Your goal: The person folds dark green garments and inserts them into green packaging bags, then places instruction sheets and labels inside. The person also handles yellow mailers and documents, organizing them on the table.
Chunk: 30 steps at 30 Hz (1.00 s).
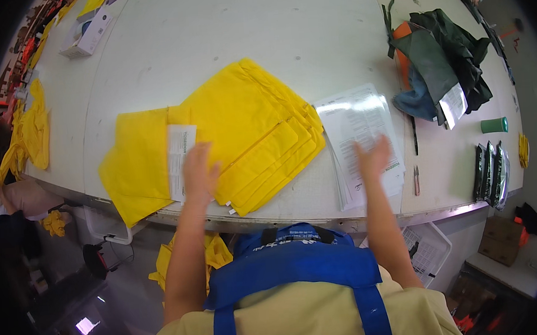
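My left hand (200,175), blurred a little, is over the right edge of a white printed sheet (177,155). Its fingers look spread, and I cannot tell whether it touches the sheet. That sheet lies on a folded yellow cloth piece (137,155) at the table's near edge. Just right of it is a pile of folded yellow garments (246,119), stacked with staggered edges. With thumb and fingers apart, my right hand (374,159) is over a stack of printed sheets (352,115), some glossy like plastic.
Dark green garments (441,56) lie heaped at the right, near a green cylinder (494,125), small snips (416,181) and black packets (492,173). A white box (88,34) stands far left. More yellow cloth (36,134) and a person's arm are at the left edge.
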Motion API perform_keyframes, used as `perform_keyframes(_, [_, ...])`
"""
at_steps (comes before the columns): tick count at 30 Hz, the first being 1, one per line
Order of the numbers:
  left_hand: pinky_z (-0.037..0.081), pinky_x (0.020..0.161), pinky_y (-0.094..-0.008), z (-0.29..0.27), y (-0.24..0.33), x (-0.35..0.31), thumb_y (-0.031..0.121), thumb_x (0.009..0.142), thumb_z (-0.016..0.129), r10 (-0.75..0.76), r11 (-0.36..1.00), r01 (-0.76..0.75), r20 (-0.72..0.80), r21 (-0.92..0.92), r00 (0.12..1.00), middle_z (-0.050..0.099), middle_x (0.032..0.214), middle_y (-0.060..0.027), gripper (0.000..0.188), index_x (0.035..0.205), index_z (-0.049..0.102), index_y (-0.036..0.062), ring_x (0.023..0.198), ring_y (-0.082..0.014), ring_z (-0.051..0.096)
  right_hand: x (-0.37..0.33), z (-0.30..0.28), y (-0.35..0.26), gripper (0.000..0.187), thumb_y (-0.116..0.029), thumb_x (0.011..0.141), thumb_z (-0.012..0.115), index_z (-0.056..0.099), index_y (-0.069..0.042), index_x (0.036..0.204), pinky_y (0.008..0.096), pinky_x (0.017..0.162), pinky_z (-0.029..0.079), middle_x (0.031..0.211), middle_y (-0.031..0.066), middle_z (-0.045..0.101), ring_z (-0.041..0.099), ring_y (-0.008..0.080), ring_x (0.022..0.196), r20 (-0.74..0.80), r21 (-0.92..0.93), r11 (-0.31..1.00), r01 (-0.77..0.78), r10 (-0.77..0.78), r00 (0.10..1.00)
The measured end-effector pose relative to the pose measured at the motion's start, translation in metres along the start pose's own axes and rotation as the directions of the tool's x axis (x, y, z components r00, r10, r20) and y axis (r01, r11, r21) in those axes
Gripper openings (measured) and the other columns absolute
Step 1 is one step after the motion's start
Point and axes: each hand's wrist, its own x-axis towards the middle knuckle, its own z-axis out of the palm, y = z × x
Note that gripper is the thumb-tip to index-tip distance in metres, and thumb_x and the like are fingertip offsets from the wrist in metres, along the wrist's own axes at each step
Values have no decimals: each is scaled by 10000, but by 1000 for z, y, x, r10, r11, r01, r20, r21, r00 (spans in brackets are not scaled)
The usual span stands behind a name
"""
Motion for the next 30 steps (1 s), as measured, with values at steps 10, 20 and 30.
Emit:
perform_keyframes(10, [373, 987, -436, 40, 18, 22, 217, 771, 707, -41, 990, 13, 199, 142, 979, 523, 1276, -106, 447, 1189, 595, 105, 1177, -323, 462, 1, -65, 80, 414, -278, 696, 777, 624, -43, 1002, 394, 890, 400, 1024, 132, 618, 543, 286, 1043, 69, 62, 971, -233, 228, 971])
perform_keyframes(20, [446, 805, -416, 48, 12, 30, 118, 733, 715, -61, 997, 71, 232, -36, 971, 571, 911, -116, 190, 849, 583, 47, 907, -325, 541, 12, -135, 75, 216, -101, 893, 609, 660, -44, 1095, 311, 804, 508, 1007, 145, 683, 668, 239, 900, -185, 238, 964, 117, -73, 980])
perform_keyframes(30, [469, 769, -435, 47, -9, 45, 159, 849, 592, -149, 986, 130, 199, 106, 969, 608, 921, -148, 130, 896, 576, 39, 881, -348, 577, 30, -194, 54, 203, -74, 895, 608, 646, 28, 1066, 236, 763, 476, 937, 38, 666, 587, 92, 828, -204, 557, 812, 172, -67, 977])
